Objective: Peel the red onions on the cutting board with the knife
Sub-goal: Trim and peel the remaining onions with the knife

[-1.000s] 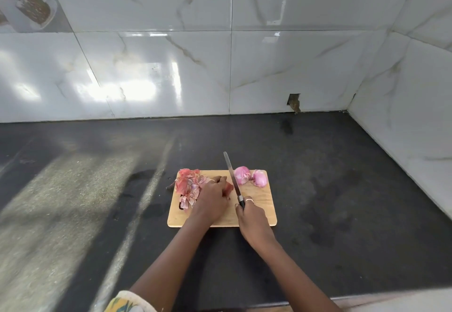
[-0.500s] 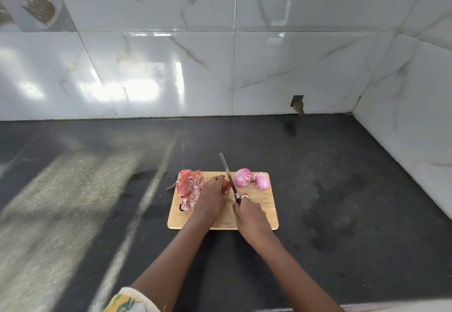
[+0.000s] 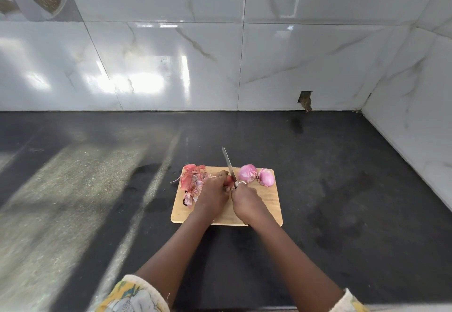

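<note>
- Gripping a red onion (image 3: 229, 182) against the cutting board (image 3: 270, 201), the left hand (image 3: 213, 195) is curling its fingers over the top; only a sliver of red skin is showing between the two hands.
- Right hand (image 3: 245, 201) is closing around the handle of the knife (image 3: 229, 166), knuckles up, a ring on one finger; the blade is pointing toward 12 o'clock, tilted slightly to 11, tip past the board's far edge.
- Blade is lying just beside the held onion at its 3 o'clock side; contact cannot be told.
- Both forearms are converging from 6 o'clock, hands touching at the board's centre.
- Two peeled onions (image 3: 256, 177) are sitting at the board's 1 o'clock corner.
- Loose skins (image 3: 193, 180) are piling at the board's 10 o'clock corner.
- Board is resting on the dark countertop (image 3: 342, 177).
</note>
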A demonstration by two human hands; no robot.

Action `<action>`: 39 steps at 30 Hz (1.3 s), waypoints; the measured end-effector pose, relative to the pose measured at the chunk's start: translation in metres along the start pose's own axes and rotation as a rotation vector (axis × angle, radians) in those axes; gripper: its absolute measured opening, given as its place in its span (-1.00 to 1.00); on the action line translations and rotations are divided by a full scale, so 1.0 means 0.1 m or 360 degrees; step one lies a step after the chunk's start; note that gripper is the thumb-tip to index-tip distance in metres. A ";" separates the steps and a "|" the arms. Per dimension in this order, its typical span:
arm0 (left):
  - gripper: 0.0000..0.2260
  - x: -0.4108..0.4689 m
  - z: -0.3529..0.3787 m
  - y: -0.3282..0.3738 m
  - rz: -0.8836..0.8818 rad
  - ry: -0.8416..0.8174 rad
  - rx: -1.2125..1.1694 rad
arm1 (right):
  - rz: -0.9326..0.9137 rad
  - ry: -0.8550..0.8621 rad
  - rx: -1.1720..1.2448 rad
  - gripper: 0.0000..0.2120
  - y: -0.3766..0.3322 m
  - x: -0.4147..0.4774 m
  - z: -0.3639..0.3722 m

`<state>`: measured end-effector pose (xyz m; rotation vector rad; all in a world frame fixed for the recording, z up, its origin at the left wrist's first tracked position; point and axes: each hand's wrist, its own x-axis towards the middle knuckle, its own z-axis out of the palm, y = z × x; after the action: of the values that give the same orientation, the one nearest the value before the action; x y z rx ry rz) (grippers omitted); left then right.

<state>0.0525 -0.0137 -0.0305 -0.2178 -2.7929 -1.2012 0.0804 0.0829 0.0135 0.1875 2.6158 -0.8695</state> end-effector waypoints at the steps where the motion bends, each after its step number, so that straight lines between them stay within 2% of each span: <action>1: -0.78 -0.01 0.02 -0.02 0.0007 0.0009 -0.0010 | -0.0003 0.0001 0.0018 -0.73 -0.02 0.01 0.00; 5: -0.77 -0.01 0.04 0.00 -0.0030 0.0024 -0.0054 | 0.0030 -0.0024 -0.0023 -0.70 -0.04 -0.01 -0.03; 10: -0.64 0.04 0.03 0.02 -0.0067 0.0047 -0.0043 | 0.0104 -0.0023 -0.0120 -0.65 -0.01 -0.16 0.02; 17: -0.85 0.04 0.01 -0.01 -0.0140 0.0011 -0.0098 | 0.0118 -0.0081 -0.0133 -0.63 -0.16 -0.01 -0.03; 25: -0.81 0.10 0.03 -0.03 -0.0128 0.0021 -0.0036 | 0.0153 -0.0110 -0.0270 -0.61 -0.09 -0.11 0.01; 32: -0.87 0.08 0.00 0.01 -0.0144 0.0005 -0.0021 | 0.0118 -0.0125 -0.0128 -0.61 -0.17 0.04 -0.09; 39: -0.82 0.06 0.00 0.07 -0.0081 0.0065 0.0075 | 0.0187 -0.0143 -0.0111 -0.66 -0.04 -0.03 -0.01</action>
<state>0.0476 -0.0079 -0.0248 -0.1184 -2.8040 -1.1350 0.0813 0.0800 0.0179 0.2740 2.5194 -0.7284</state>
